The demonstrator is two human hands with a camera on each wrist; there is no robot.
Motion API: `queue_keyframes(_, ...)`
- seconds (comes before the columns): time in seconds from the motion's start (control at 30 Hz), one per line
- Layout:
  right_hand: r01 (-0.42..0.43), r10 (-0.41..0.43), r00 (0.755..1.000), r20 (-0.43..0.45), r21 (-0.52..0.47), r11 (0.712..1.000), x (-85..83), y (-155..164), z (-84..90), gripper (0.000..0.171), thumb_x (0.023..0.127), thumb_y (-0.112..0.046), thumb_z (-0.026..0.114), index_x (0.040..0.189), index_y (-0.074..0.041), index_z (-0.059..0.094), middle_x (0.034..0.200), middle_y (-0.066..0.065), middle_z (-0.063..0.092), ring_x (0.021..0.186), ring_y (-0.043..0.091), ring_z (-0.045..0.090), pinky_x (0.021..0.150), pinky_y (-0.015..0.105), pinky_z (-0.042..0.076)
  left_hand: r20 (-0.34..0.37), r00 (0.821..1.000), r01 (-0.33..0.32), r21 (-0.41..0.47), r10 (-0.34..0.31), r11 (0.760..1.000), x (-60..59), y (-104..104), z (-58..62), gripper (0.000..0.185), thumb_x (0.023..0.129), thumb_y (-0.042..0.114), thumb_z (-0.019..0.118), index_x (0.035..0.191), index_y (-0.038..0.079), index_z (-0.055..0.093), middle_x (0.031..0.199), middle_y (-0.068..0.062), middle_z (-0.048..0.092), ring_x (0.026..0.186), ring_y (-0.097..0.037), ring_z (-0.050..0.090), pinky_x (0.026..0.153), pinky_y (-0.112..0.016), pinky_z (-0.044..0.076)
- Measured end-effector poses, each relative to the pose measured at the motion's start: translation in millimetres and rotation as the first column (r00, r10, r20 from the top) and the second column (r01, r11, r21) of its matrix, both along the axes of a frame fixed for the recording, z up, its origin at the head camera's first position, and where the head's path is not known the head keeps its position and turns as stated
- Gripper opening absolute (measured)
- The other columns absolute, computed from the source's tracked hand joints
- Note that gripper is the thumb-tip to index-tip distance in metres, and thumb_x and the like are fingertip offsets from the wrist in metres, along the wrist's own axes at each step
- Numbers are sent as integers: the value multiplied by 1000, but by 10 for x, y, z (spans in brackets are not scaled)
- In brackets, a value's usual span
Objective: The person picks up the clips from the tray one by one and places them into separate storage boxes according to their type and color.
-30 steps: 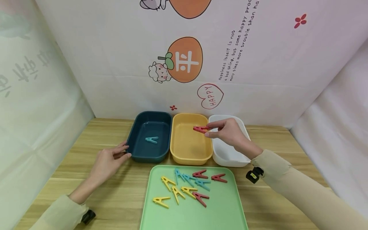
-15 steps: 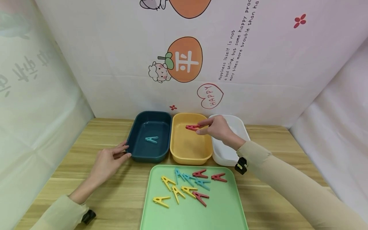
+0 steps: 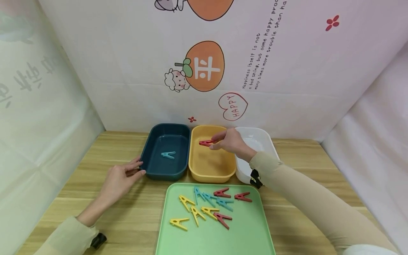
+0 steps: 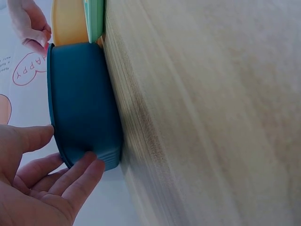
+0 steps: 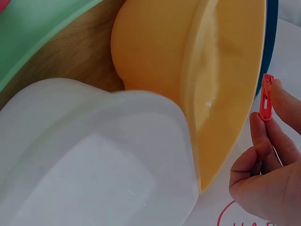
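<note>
My right hand (image 3: 230, 141) pinches a red clothespin (image 3: 206, 143) above the yellow bin (image 3: 211, 179). In the right wrist view the red clothespin (image 5: 266, 96) sits between thumb and fingertips. At the left, my left hand (image 3: 118, 180) touches the outer side of the dark blue bin (image 3: 164, 176). The left wrist view has its thumb (image 4: 38, 137) at the rim and fingertips against the wall. One blue clothespin (image 3: 168, 155) lies inside the dark blue bin. Yellow, blue and red clothespins, several in all, lie on the green tray (image 3: 216, 242).
A white bin (image 3: 255, 136) stands right of the yellow one, partly behind the right hand and wrist. The three bins form a row along a printed cloth backdrop (image 3: 143, 71). Wooden tabletop (image 3: 134, 219) surrounds the tray.
My right hand has moved left with the red clothespin, from the border of the white and yellow bins to over the yellow bin. The left hand stays put.
</note>
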State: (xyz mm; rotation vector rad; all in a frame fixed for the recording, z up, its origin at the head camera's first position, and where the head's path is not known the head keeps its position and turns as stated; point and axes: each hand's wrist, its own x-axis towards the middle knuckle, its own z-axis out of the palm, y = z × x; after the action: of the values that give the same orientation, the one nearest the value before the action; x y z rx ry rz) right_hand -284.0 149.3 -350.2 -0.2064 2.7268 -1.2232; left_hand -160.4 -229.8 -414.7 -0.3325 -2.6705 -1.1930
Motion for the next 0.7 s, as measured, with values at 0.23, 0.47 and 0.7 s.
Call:
queue_keyframes(0.23, -10, 10, 1000, -21, 20, 1000, -46, -49, -75, 32, 85, -15, 91, 112, -2, 82, 116, 12, 77, 114, 29, 63, 97, 44, 56, 6, 1000, -1, 14, 1, 1000, 0, -3, -6, 38, 100, 12, 75, 131, -9, 69, 147, -24, 57, 102, -33, 75, 79, -34, 64)
queue_keyframes(0.47, 15, -15, 1000, -10, 43, 999, -66, -96, -143, 31, 85, -14, 91, 112, -3, 82, 115, 12, 77, 108, 28, 64, 94, 42, 58, 9, 1000, -2, 14, 2, 1000, -1, 4, -10, 38, 100, 11, 75, 131, -9, 69, 147, -23, 58, 103, -33, 75, 78, -34, 64)
queue_keyframes(0.7, 14, -15, 1000, 12, 78, 997, -84, -164, -182, 39, 85, -15, 92, 118, 0, 79, 116, 13, 77, 109, 29, 66, 94, 39, 59, 4, 1000, -1, 17, 0, 1000, -3, 3, -18, 38, 100, 11, 75, 131, -9, 69, 146, -24, 58, 102, -33, 76, 78, -33, 64)
